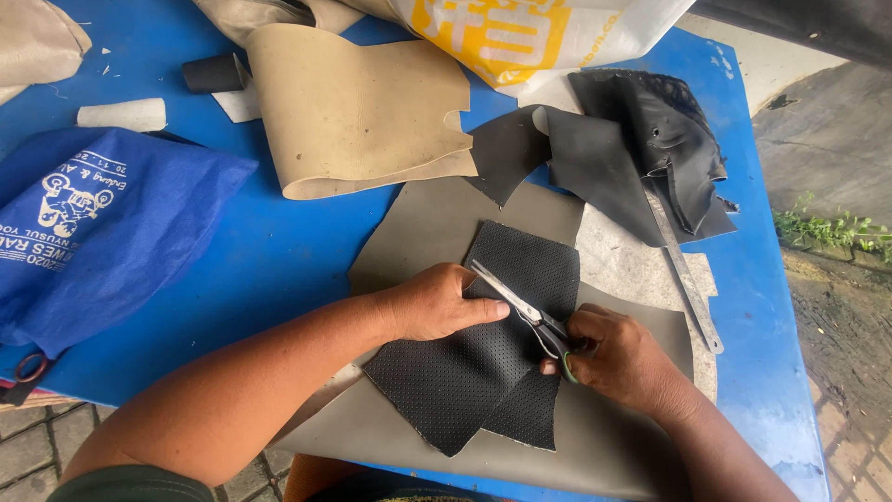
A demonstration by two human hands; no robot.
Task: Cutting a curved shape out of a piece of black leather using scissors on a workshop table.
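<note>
A black perforated leather piece (465, 367) lies on a grey leather sheet (613, 437) on the blue table (279, 251). My left hand (432, 302) presses flat on the black piece's left part, fingers pointing right. My right hand (618, 358) grips the handles of a pair of scissors (520, 307). The scissor blades point up and left across the black piece, next to my left fingertips. The blades look nearly closed.
A tan leather sheet (358, 112) curls at the back. Black leather scraps (641, 149) and a metal ruler (683, 270) lie at the right. A blue fabric bag (93, 232) sits left. A white printed bag (539, 33) is at the far edge.
</note>
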